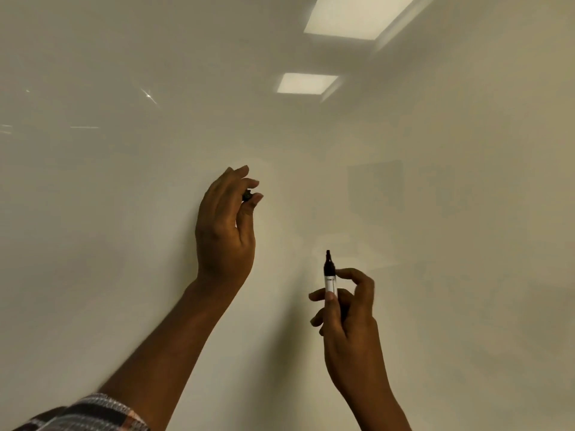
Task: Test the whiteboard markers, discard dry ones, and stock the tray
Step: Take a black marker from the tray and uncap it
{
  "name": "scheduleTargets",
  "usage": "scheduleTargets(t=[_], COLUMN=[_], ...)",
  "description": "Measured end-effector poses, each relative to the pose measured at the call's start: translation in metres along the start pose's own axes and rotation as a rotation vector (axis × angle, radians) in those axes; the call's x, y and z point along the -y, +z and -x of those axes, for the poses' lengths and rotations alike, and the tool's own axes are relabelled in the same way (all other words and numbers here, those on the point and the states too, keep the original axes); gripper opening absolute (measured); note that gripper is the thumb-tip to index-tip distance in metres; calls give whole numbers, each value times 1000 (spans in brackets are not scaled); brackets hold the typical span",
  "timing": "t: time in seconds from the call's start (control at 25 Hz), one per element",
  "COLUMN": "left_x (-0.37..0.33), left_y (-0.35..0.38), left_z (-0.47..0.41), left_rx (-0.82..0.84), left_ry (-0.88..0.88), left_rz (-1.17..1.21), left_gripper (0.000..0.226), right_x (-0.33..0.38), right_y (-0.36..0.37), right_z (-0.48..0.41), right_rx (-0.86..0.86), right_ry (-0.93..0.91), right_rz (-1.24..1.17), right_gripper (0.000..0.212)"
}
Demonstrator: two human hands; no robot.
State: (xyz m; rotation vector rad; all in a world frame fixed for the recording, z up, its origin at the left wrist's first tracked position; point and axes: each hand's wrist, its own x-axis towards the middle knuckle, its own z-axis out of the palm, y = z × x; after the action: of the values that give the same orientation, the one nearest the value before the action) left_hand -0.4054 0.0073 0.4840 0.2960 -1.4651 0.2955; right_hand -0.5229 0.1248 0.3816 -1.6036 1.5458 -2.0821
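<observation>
A glossy white whiteboard (124,213) fills the whole view, with no ink marks showing on it. My right hand (348,318) holds an uncapped marker (329,278) upright; the marker has a white barrel and a black tip that points up, close to the board. My left hand (224,231) is raised higher and to the left, and its fingertips pinch a small black marker cap (246,195). The tray is out of view.
Two ceiling light panels are reflected in the board, one reflection (357,17) at the top right and a smaller reflection (306,84) below it. A patterned sleeve (90,412) shows at the bottom left.
</observation>
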Motion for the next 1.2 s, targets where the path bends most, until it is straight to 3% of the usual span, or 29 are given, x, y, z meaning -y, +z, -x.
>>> scheduleTargets(t=[0.16, 0.28, 0.36, 0.52, 0.56, 0.76, 0.92, 1.2], left_x=[16, 27, 30, 32, 33, 35, 36, 34], left_y=[13, 16, 18, 22, 21, 25, 25, 26], left_z=[-12, -18, -16, -13, -12, -12, -12, -10], left_rx=[48, 19, -5, -46, -51, -58, -52, -41], left_ry=[122, 188, 237, 305, 317, 341, 339, 334], left_rz=[-69, -120, -175, -292, -309, -359, -354, -372], left_gripper=[31, 31, 30, 28, 27, 26, 26, 27], right_x=[2, -1, -3, -5, -3, 16, 20, -58], right_y=[-8, -18, -19, -12, -10, -13, -5, -3], right_z=[-8, -14, -19, -34, -38, -81, -97, -26], right_rx=[-18, 62, 61, -208, -236, -327, -338, -391], right_ry=[-22, -85, -220, -328, -332, -340, -484, -549], right_rz=[-190, -318, -189, 16, 8, 130, 305, 490], right_gripper=[33, 39, 48, 17, 18, 25, 19, 29])
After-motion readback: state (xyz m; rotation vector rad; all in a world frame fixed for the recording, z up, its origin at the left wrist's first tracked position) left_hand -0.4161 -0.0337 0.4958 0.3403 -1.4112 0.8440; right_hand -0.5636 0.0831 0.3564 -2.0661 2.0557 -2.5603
